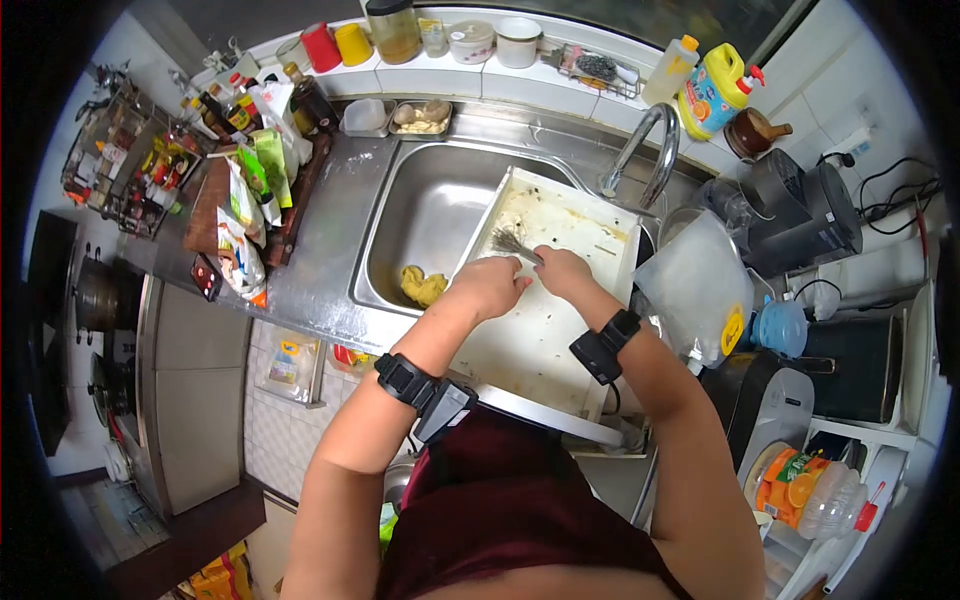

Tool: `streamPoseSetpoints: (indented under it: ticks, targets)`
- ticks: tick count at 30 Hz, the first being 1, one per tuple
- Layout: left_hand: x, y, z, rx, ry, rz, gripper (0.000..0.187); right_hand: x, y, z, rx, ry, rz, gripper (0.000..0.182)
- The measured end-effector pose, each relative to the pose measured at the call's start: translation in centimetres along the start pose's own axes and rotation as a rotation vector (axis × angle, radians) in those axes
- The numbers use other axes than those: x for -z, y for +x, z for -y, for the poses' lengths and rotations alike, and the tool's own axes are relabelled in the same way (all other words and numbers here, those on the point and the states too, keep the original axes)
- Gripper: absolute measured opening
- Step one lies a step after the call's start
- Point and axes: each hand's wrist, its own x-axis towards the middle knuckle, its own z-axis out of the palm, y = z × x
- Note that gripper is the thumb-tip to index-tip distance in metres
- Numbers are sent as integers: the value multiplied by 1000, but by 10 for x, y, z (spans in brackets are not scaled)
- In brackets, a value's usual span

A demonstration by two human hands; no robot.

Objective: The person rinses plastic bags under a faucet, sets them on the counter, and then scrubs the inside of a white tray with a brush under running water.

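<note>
A white drawer-like tray [560, 330] rests tilted across the sink's right part, its inside specked with dark bits and yellowish stains. My right hand [566, 272] is closed around the handle of a small brush [512, 244], whose greyish bristles fan out over the tray floor. Close beside it, my left hand [488, 286] is curled above the tray's left side. Its fingers are bent inward, and whatever they may hold is hidden. A crumpled yellow cloth [424, 287] lies in the sink [425, 215], left of my left hand.
A curved faucet [655, 150] rises behind the tray. Bottles and bags [255, 190] crowd the left counter. On the ledge stand cups, jars and a yellow detergent bottle [715, 90]. To the right are a clear plastic container [695, 285] and a black appliance [800, 215].
</note>
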Motion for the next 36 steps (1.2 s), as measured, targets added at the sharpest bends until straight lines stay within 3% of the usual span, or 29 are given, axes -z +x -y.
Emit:
streamPoseSetpoints:
  ticks: [3, 12, 16, 27, 36]
  targets:
    - [-15, 1, 11, 2, -71, 27, 38, 12, 3, 28, -46, -152, -37, 24]
    - [-40, 16, 22, -24, -145, 24, 39, 6, 74, 7, -158, -262, -155, 23]
    - [-34, 21, 16, -20, -155, 32, 40, 17, 64, 3, -191, -345, -42, 24]
    - [-48, 27, 21, -21, -141, 85, 42, 22, -2, -68, -447, -361, -34, 23]
    - [-48, 26, 21, -7, -88, 96, 41, 11, -7, -63, -393, -323, -90, 20]
